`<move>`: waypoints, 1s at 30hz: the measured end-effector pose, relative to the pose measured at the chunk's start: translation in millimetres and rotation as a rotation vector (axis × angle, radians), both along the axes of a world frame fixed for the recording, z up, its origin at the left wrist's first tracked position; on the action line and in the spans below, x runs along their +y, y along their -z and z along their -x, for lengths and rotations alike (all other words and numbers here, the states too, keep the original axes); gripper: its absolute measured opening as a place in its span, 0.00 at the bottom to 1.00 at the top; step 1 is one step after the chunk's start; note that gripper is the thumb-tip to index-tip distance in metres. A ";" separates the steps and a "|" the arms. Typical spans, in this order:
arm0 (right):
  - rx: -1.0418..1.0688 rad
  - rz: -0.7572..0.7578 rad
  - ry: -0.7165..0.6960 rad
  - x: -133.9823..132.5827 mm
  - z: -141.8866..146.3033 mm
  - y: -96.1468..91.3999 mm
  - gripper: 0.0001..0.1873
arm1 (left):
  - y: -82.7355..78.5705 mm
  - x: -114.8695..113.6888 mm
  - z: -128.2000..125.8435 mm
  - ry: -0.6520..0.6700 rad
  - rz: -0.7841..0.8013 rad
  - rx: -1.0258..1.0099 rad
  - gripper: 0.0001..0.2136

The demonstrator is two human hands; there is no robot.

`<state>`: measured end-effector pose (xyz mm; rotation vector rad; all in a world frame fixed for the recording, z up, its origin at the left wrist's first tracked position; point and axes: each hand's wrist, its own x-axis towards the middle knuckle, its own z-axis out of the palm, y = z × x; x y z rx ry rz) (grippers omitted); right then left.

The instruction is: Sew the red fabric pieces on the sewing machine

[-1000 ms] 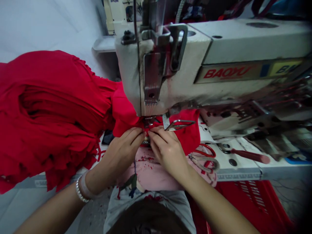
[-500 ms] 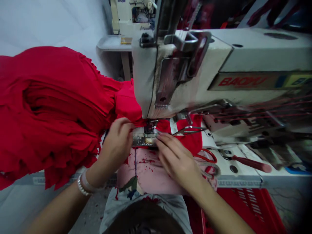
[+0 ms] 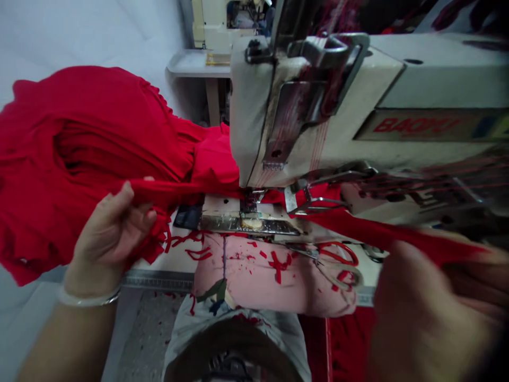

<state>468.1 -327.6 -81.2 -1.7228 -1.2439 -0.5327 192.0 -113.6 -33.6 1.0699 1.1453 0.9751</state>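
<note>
My left hand (image 3: 113,228) is closed on a red fabric strip (image 3: 175,190) that runs from the big red fabric pile (image 3: 75,154) to the needle area of the white sewing machine (image 3: 318,106). My right hand (image 3: 433,307) is blurred at the lower right, fingers curled around the other end of the red strip (image 3: 397,239), pulled out to the right of the presser foot (image 3: 250,204). The metal needle plate (image 3: 246,220) lies bare between my hands.
Red-handled scissors (image 3: 338,260) lie right of the plate. A pink pad (image 3: 270,281) with red thread scraps sits at the table's front edge. Another sewing machine (image 3: 218,26) stands behind. A red crate (image 3: 345,345) is below the table.
Both hands left the presser foot and moved apart: the left went left gripping the strip, the right swung down to the right pulling fabric. The needle plate is now uncovered.
</note>
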 end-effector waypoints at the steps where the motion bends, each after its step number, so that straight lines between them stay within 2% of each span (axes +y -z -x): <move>1: -0.026 0.002 -0.055 16.0 8.9 -4.8 0.28 | -2.8 0.5 -10.5 0.001 -0.073 -0.067 0.12; 3: -0.283 0.131 -0.332 49.1 24.8 -5.6 0.20 | -1.7 -2.0 -37.1 0.117 -0.275 -0.098 0.15; 4: -0.390 0.184 -0.392 62.8 30.1 -2.5 0.16 | 2.3 -4.6 -51.0 0.217 -0.426 -0.040 0.16; 6: -0.517 0.248 -0.438 78.5 33.9 7.0 0.11 | 15.4 -10.5 -73.9 0.444 -0.753 0.177 0.16; 8: -0.534 0.283 -0.409 78.9 30.0 15.8 0.12 | 30.7 -15.8 -85.6 0.616 -1.031 0.402 0.13; 10: -0.527 0.314 -0.381 71.4 23.8 20.5 0.15 | 42.3 -20.7 -86.2 0.667 -1.278 0.604 0.12; 13: -0.453 0.294 -0.371 63.4 21.3 20.9 0.19 | 46.7 -30.0 -77.9 0.617 -1.548 0.917 0.15; 16: -0.234 0.211 -0.367 66.4 28.9 19.0 0.17 | 41.7 -40.4 -72.2 0.611 -1.536 1.090 0.15; 18: -0.185 0.184 -0.349 70.3 35.4 18.5 0.15 | 39.3 -45.4 -71.5 0.623 -1.506 1.132 0.17; 23: -0.413 0.253 -0.308 72.3 43.6 19.4 0.16 | 42.3 -50.4 -73.6 0.595 -1.493 1.169 0.18; 30: -0.518 0.328 -0.263 69.2 44.8 15.5 0.16 | 45.4 -55.4 -76.7 0.664 -1.429 1.132 0.18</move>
